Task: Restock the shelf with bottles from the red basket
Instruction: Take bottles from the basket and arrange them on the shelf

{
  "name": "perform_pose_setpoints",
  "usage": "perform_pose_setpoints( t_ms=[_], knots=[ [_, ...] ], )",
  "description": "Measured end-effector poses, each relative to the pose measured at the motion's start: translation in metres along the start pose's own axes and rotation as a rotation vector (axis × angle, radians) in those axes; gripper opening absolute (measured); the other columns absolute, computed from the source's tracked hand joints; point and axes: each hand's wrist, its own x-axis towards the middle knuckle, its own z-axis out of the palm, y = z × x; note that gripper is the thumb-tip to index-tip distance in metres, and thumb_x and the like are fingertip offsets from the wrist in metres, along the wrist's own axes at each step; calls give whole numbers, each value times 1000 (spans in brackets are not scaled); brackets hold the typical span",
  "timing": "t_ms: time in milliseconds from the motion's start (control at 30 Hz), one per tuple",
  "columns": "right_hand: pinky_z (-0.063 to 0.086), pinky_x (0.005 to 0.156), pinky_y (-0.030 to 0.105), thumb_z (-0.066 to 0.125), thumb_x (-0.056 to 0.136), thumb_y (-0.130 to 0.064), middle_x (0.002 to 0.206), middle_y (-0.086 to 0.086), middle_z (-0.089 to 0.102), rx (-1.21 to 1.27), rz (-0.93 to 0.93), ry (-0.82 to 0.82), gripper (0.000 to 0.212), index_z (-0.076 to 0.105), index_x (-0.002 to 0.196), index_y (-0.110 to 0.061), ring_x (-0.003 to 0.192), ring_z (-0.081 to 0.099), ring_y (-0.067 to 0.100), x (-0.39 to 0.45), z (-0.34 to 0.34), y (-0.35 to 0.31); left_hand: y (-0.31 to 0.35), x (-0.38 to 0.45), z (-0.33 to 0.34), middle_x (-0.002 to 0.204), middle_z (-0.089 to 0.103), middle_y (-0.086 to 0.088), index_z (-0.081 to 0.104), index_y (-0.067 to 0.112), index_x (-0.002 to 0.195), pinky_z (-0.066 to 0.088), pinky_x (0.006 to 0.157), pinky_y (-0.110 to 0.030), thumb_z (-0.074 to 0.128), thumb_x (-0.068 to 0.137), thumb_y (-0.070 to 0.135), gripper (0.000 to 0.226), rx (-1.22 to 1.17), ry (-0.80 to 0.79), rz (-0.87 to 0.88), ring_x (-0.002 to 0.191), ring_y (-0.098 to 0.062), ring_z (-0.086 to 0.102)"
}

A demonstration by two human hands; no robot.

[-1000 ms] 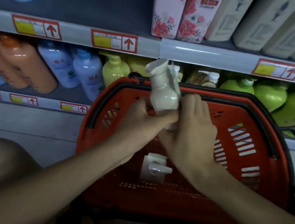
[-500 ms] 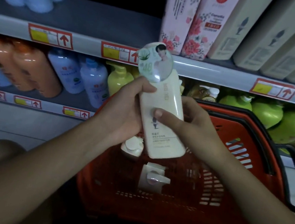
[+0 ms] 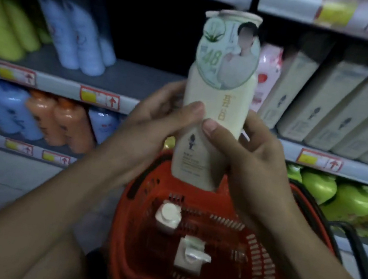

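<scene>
Grey shelf (image 3: pixel 125 77) boards fill the far view, with a dark gap between the blue bottles (image 3: pixel 82 42) at left and the cream cartons (image 3: pixel 331 104) at right, likely the slot to fill. Nearer, the red basket (image 3: pixel 290 268) sits low so stock is within reach; two bottles remain inside. Above it, the left hand (image 3: pixel 154 121) and right hand (image 3: pixel 249 155) both wrap the cream bottle (image 3: pixel 210 124), thumbs across its front, holding it upright, label out, probably to shelve it facing forward.
</scene>
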Motion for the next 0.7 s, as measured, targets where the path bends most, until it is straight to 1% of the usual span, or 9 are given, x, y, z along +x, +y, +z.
perform_pose_setpoints(
  t_ms=[67, 167, 233, 300, 367, 433, 533, 633, 700],
  knots=[
    [57, 99, 52, 75, 90, -9, 117, 11, 77, -4, -76, -31, 34, 68, 123, -6, 112, 72, 30, 9, 26, -27, 36, 1, -4, 127, 70, -14, 56, 7, 135, 56, 95, -31, 70, 89, 20, 50, 185, 28, 120, 118, -25, 67],
    [57, 98, 53, 80, 86, -14, 114, 6, 78, -34, -206, -39, 36, 68, 120, -11, 108, 74, 25, 33, 58, -61, 94, 13, -19, 116, 75, -5, 63, 16, 128, 59, 89, -34, 74, 82, 24, 48, 398, 110, 285, 104, -22, 71],
    [57, 97, 53, 80, 80, -24, 117, 5, 76, -24, -259, -23, 44, 68, 121, -16, 108, 74, 23, 49, 81, -82, 131, 21, -26, 109, 77, -3, 68, 17, 122, 59, 82, -33, 83, 79, 27, 47, 480, 148, 379, 88, -18, 69],
    [56, 99, 52, 79, 79, -29, 124, 6, 72, -7, -299, -23, 47, 67, 124, -21, 112, 72, 22, 66, 100, -101, 160, 32, -29, 101, 78, -5, 71, 16, 116, 60, 77, -35, 81, 74, 32, 47, 537, 206, 449, 78, -17, 67],
    [55, 100, 54, 81, 85, -25, 126, 11, 68, -10, -340, -38, 42, 67, 124, -22, 113, 71, 25, 89, 114, -117, 182, 47, -30, 98, 78, -3, 71, 17, 114, 61, 77, -43, 81, 75, 30, 43, 563, 269, 489, 76, -19, 70],
    [55, 100, 56, 79, 89, -17, 127, 14, 67, -34, -389, -29, 37, 66, 125, -20, 113, 70, 27, 115, 122, -131, 198, 67, -30, 98, 78, 2, 71, 20, 115, 62, 76, -44, 83, 81, 23, 36, 587, 309, 522, 79, -23, 74],
    [56, 98, 56, 77, 90, -16, 128, 13, 66, -56, -427, 4, 40, 65, 128, -18, 112, 70, 25, 155, 130, -150, 215, 100, -29, 96, 77, 5, 70, 23, 117, 63, 73, -35, 81, 85, 17, 34, 605, 336, 580, 80, -21, 74],
    [57, 96, 57, 77, 91, -16, 131, 14, 65, -67, -410, 6, 42, 63, 130, -15, 113, 70, 27, 191, 135, -160, 221, 134, -28, 96, 73, 14, 69, 28, 120, 58, 66, -19, 79, 87, 17, 36, 629, 368, 589, 77, -4, 72],
    [56, 97, 57, 77, 91, -15, 130, 13, 66, -80, -400, 0, 42, 62, 131, -14, 114, 69, 29, 211, 136, -161, 219, 153, -30, 98, 71, 16, 66, 33, 118, 55, 64, -16, 78, 88, 15, 37, 622, 387, 571, 78, -4, 71]
  ],
)
